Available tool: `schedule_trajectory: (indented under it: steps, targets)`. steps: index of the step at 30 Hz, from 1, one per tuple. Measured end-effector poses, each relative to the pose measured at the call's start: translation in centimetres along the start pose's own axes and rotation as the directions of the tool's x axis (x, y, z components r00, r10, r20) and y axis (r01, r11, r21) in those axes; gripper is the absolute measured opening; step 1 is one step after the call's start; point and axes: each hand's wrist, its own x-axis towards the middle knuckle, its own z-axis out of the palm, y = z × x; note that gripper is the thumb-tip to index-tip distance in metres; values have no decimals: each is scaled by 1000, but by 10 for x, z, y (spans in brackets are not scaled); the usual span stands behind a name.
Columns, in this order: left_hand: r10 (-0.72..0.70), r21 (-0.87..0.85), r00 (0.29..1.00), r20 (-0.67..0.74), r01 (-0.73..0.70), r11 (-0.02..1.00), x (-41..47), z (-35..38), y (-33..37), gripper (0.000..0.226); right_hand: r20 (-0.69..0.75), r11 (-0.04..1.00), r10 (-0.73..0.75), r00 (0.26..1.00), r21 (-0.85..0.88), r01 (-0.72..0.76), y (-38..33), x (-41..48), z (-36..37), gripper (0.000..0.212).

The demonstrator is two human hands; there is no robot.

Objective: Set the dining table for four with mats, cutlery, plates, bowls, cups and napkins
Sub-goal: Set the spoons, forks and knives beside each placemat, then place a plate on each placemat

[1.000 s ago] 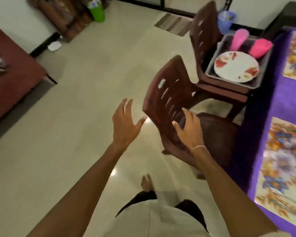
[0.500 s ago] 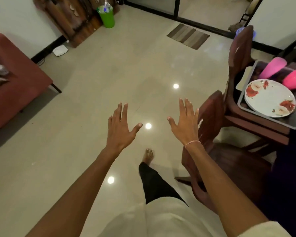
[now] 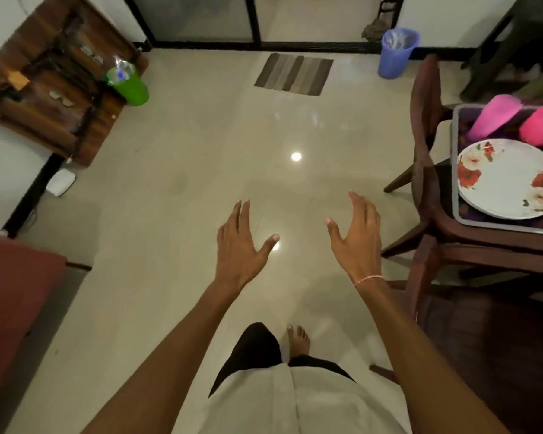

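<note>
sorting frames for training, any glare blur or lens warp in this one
Head view: dim, warm indoor light; two bright lamp reflections glare on the glossy floor, one by the left hand; wide-angle warp bends walls toward the edges; the wooden rack at top left is smeared soft; the flowered plate and right hand read clearly.

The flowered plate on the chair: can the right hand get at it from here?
Probably, but not straight across. The right hand is open and empty, and the plate lies uncovered in the tray, yet the chair back stands between them, so the hand would likely pass over or round it.
</note>
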Motion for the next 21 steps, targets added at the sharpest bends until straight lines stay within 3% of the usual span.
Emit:
schedule_trajectory:
  steps: [4,8,15,21]
  targets:
    - [164,-7,982,94,-164,986,96,23,34,95,-354,997,75,932,19,-73,4,62,-13,45]
    - [303,-45,938,167,-300,953,196,48,70,95,-547,982,186,816,90,-163,34,133,-33,37]
    - [554,-105,784,281,-549,829,360,91,155,93,-551,890,398,733,39,-454,96,230,-51,57]
    - [761,-174,563,322,-755,632,458,128,260,91,-594,795,522,613,78,-602,129,289,-62,63]
